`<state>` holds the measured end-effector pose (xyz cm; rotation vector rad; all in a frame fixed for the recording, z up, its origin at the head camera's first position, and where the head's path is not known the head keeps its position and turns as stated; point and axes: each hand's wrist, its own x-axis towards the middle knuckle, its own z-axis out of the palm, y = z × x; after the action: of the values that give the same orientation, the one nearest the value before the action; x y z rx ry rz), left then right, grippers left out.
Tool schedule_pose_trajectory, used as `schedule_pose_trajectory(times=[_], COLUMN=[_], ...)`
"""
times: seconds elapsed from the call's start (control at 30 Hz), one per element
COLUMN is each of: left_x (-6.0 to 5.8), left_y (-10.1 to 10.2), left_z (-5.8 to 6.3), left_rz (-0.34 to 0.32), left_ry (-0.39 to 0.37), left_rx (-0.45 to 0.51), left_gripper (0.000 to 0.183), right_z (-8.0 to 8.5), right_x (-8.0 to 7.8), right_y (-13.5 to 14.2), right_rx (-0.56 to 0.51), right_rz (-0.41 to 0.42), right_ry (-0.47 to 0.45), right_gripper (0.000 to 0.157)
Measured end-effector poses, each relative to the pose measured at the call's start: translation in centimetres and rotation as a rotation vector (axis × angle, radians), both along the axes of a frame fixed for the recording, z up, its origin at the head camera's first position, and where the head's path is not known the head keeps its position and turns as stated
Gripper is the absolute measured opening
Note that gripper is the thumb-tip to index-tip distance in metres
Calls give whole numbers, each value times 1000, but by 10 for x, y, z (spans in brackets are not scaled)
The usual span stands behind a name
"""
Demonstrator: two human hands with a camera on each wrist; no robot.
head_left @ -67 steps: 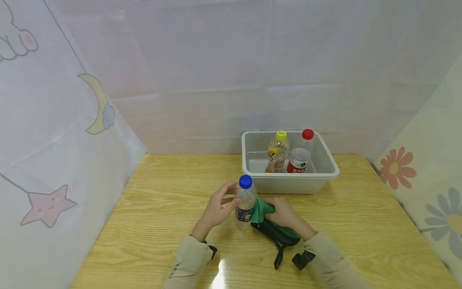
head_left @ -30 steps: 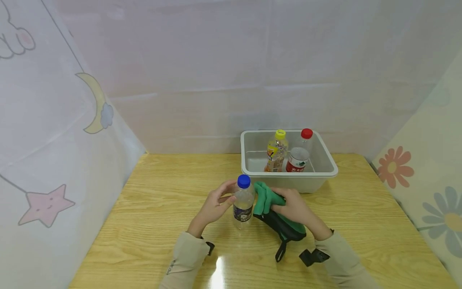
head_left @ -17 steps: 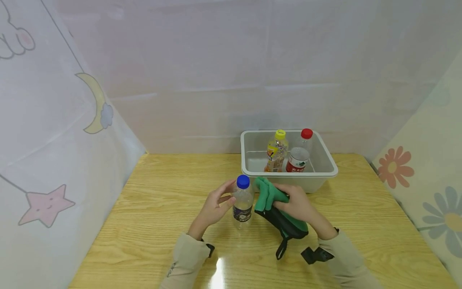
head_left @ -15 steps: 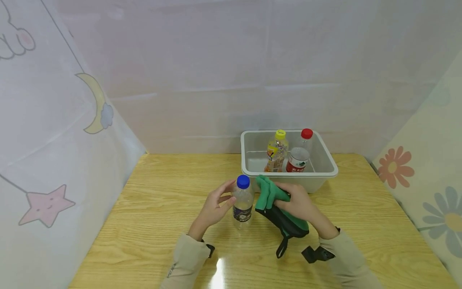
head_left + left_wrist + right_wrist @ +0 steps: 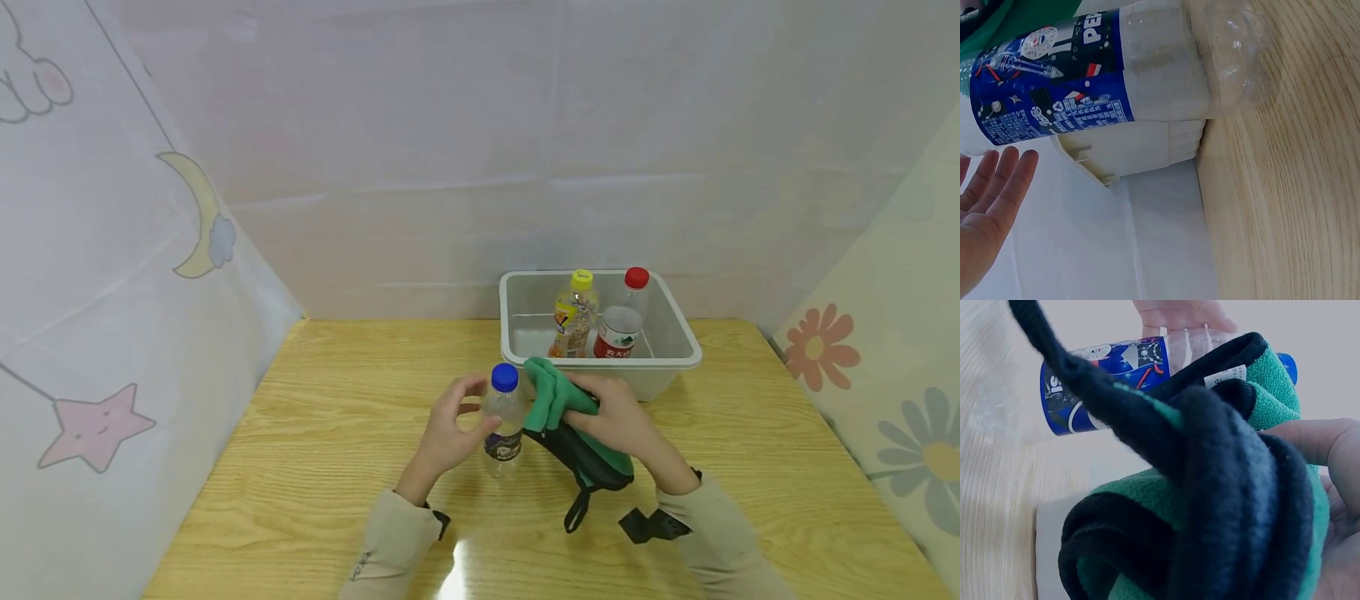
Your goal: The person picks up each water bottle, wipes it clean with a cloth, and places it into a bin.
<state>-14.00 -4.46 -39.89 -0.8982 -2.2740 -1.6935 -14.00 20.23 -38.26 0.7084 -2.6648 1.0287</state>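
A clear plastic bottle [image 5: 504,421] with a blue cap and a dark blue Pepsi label stands upright on the wooden table. My left hand [image 5: 447,429] holds it lightly at its left side, thumb in front and fingers behind; in the left wrist view, straight fingertips [image 5: 1022,165] reach the label's upper edge. My right hand [image 5: 611,417] grips a folded green cloth [image 5: 1272,387] with black edging and a hanging loop. The bunched front of the cloth is right at the bottle's right side and hides part of it in the right wrist view.
A light grey plastic tub [image 5: 600,363] stands at the back of the table [image 5: 360,375], just behind the cloth. Inside it stand a yellow-capped bottle [image 5: 574,317] and a red-capped bottle [image 5: 621,325]. Printed curtains [image 5: 420,167] hang behind and at both sides.
The right hand has raised the cloth along the bottle, moved it slightly away, then brought it back left against it. The left thumb has shifted slightly; the bottle stays almost in place.
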Motion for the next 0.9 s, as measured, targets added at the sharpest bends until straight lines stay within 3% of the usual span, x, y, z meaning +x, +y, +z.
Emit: schedule_pose_trajectory(times=[0.9], left_x=[-7], left_y=[-4], left_z=[-7], left_rz=[-88], left_ry=[7], left_rx=[19], left_gripper=[42], right_z=[-1], right_x=[-3], right_y=[-14], right_rx=[3], right_rz=[45], right_ry=[-16], right_gripper=[43])
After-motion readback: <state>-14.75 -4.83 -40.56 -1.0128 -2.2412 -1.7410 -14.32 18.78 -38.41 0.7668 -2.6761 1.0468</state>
